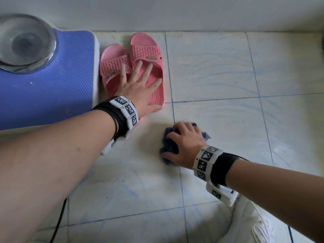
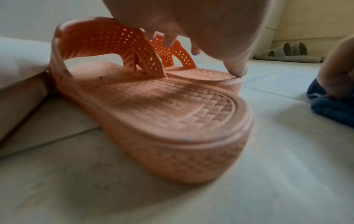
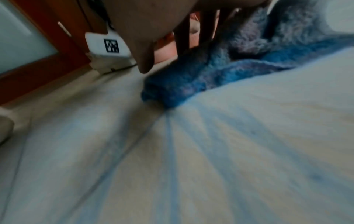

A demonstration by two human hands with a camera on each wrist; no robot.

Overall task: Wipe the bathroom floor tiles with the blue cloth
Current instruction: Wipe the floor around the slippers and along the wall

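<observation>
The crumpled blue cloth (image 1: 171, 147) lies on the pale floor tiles (image 1: 219, 67), which carry faint blue streaks. My right hand (image 1: 184, 144) sits on top of it, fingers curled round the bundle and pressing it to the floor. In the right wrist view, the cloth (image 3: 191, 81) bunches under my fingers (image 3: 145, 37), with blue smears fanning over the tile (image 3: 210, 151). My left hand (image 1: 140, 81) lies flat with spread fingers on a pair of pink slippers (image 1: 147, 48). The left wrist view shows a slipper (image 2: 172, 121) close up and the cloth (image 2: 333, 112) at the right edge.
A blue textured platform (image 1: 43, 93) with a glass bowl (image 1: 24, 42) stands at the left, touching the slippers. The white wall (image 1: 175, 13) runs along the back. A black cable (image 1: 57, 223) and my white-trousered knee (image 1: 245, 221) are near me. A wooden door frame (image 3: 47, 53) is behind.
</observation>
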